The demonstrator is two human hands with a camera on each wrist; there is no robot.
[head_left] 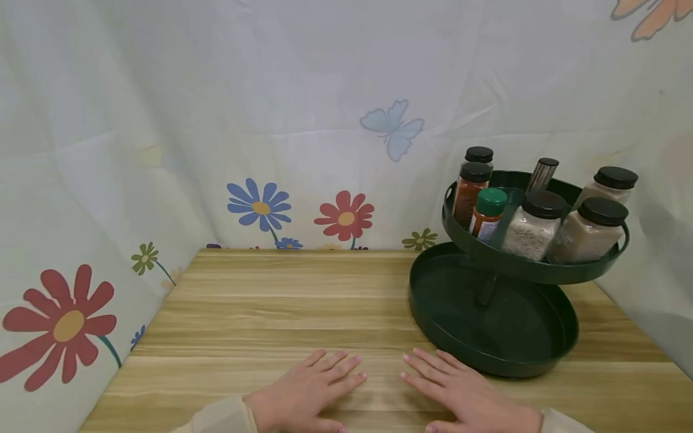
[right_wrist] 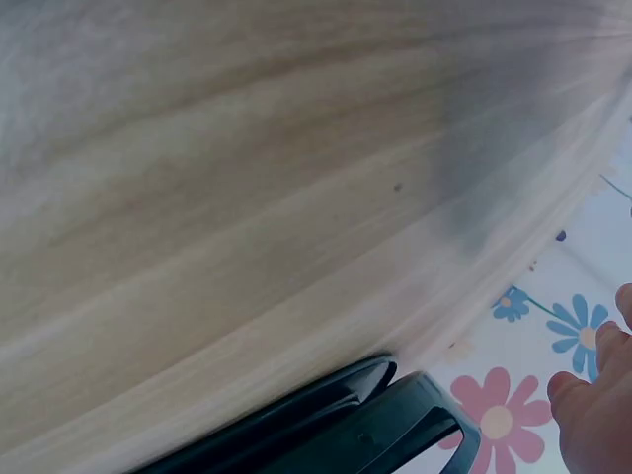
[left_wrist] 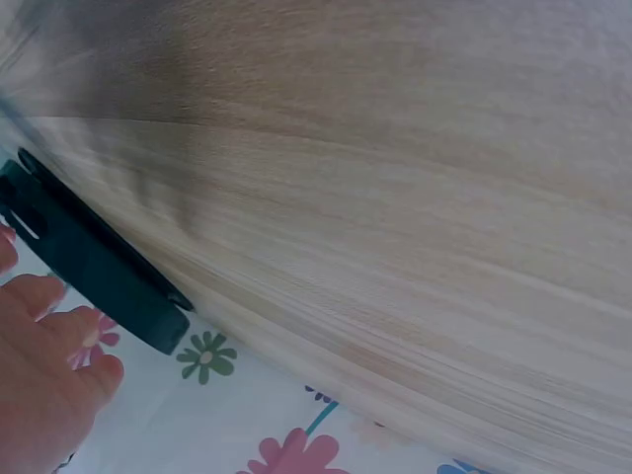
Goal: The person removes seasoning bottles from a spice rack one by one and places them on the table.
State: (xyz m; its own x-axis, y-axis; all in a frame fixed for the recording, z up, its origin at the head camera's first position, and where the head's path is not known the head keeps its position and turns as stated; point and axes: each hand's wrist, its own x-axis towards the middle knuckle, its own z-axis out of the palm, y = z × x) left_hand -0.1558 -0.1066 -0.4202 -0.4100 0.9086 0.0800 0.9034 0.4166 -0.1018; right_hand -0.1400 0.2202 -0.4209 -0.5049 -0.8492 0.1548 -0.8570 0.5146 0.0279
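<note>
Head view shows the left hand [head_left: 311,390] and right hand [head_left: 467,390] empty, fingers extended, over the near side of the tabletop [head_left: 271,307]; the two-tier green stand [head_left: 503,331] sits toward its far right corner, jars [head_left: 532,234] on the upper tier [head_left: 509,262].

Wood-grain tabletop [head_left: 303,300] with a creased white fabric backdrop [head_left: 303,108] behind and down both sides, printed with cartoony flowers [head_left: 345,218] and butterflies [head_left: 394,127]. Lighting's kinda soft.
</note>
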